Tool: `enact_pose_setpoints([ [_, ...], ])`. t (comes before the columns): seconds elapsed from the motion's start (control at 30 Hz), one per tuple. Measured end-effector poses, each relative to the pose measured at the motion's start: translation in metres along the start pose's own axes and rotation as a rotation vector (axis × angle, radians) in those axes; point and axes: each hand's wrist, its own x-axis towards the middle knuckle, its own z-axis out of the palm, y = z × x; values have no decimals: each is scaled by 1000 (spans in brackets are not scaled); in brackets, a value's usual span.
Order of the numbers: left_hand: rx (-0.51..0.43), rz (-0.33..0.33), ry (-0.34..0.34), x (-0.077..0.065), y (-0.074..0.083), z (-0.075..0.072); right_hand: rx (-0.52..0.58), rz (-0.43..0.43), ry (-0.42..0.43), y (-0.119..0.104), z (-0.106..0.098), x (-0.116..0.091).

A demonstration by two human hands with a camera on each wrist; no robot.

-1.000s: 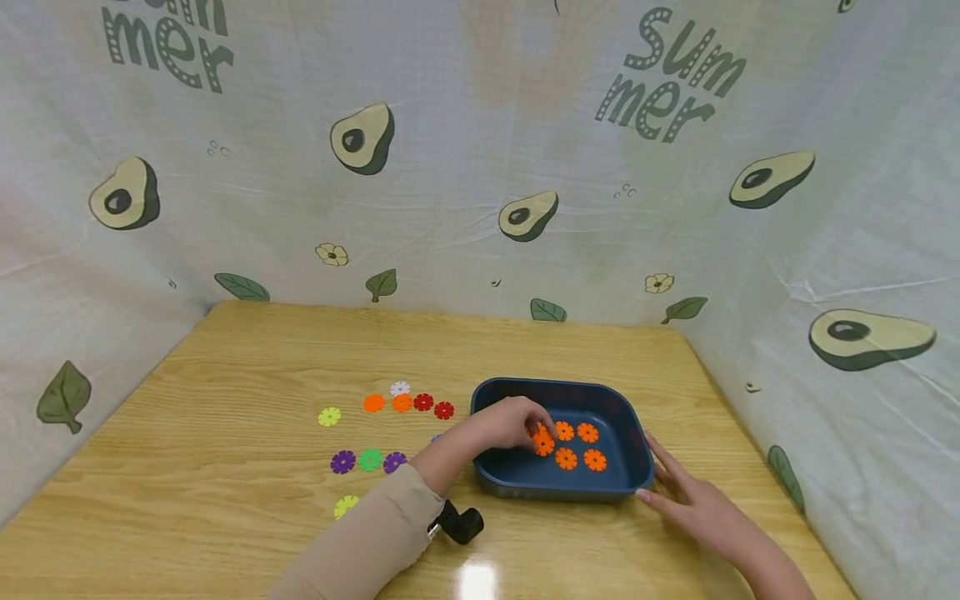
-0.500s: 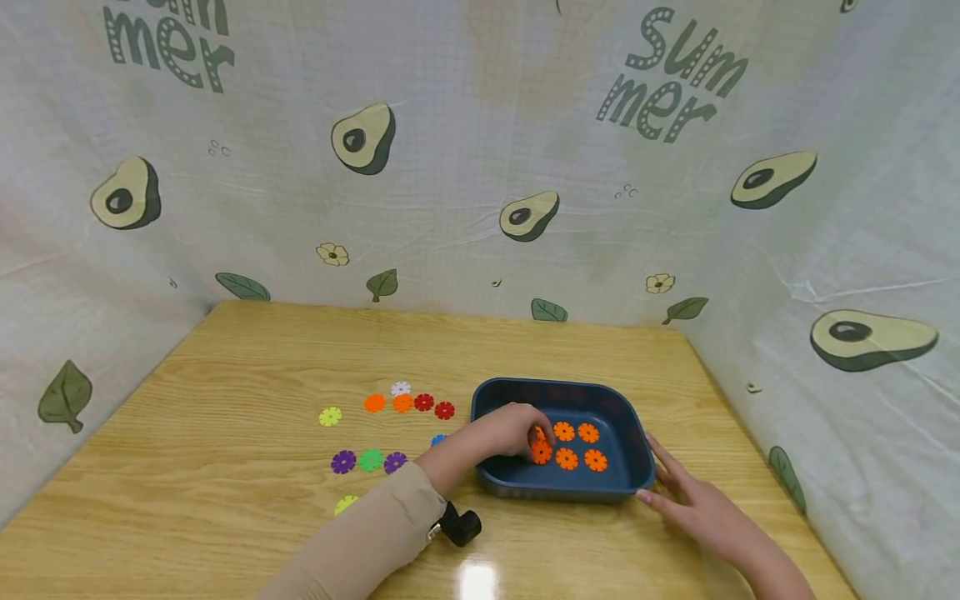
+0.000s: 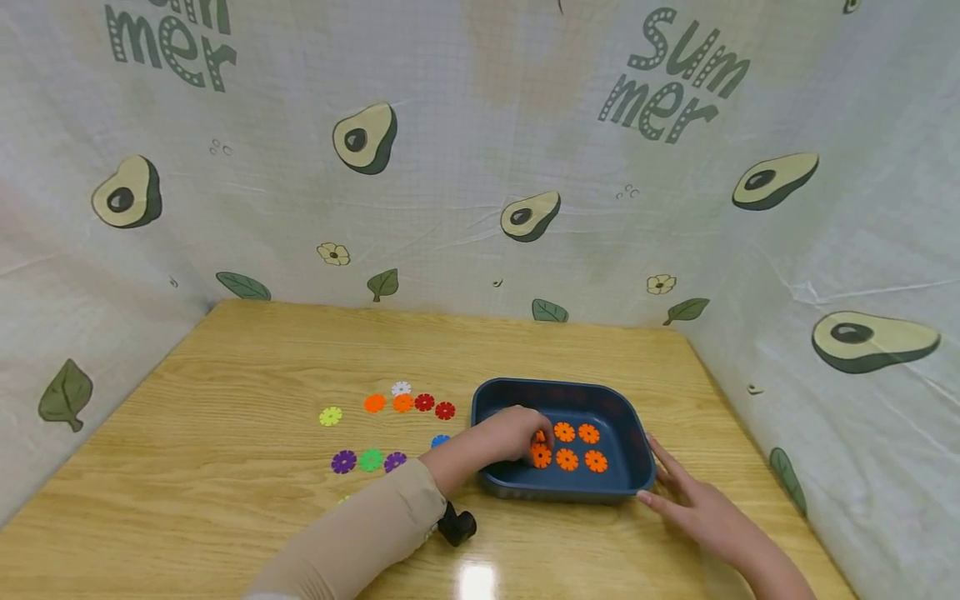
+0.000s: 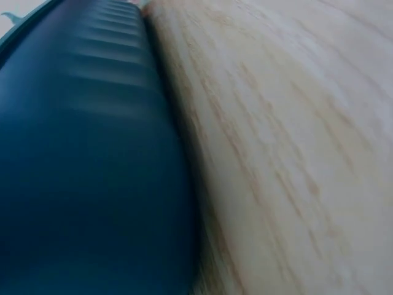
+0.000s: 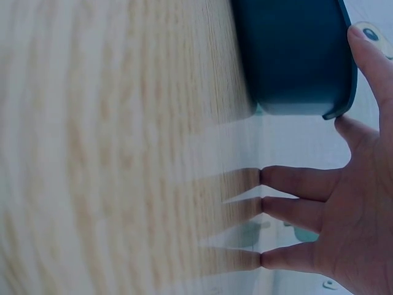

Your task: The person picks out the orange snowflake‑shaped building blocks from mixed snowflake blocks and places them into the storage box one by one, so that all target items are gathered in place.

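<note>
In the head view my left hand (image 3: pixel 516 432) reaches over the near left side of a dark blue bin (image 3: pixel 495 484). Its fingers curl down at a notched orange plastic disc (image 3: pixel 541 456), which lines up with other orange discs (image 3: pixel 567 459) on the bin's floor. Another orange disc is partly hidden behind those fingers. My right hand (image 3: pixel 697 510) rests at the bin's right end. In the right wrist view, the thumb and index finger touch the bin's rim, and the other fingers stand straight with tips on the table. Only the bin's outer wall (image 4: pixel 92 172) and tabletop show in the left wrist view.
Loose notched discs lie left of the bin: yellow (image 3: pixel 331 416), white (image 3: pixel 401 388), orange (image 3: pixel 374 403), red (image 3: pixel 445 410), purple (image 3: pixel 343 462), green (image 3: pixel 371 460) and blue (image 3: pixel 440 441). A black camera (image 3: pixel 457 527) sits at the left wrist. Patterned cloth surrounds the wooden table.
The orange disc under my left fingers has shifted slightly nearer and now lies level in the front row. The left hand has dipped a little with it. My right hand stays put.
</note>
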Motion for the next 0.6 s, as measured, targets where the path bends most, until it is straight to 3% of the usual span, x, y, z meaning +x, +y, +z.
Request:
enact_pose_setpoints([
  [0.33, 126, 58, -6, -1, 3, 0, 6, -21, 22, -1, -1, -1],
  [0.6, 150, 38, -28, -4, 7, -3, 3, -3, 14, 0, 0, 0],
])
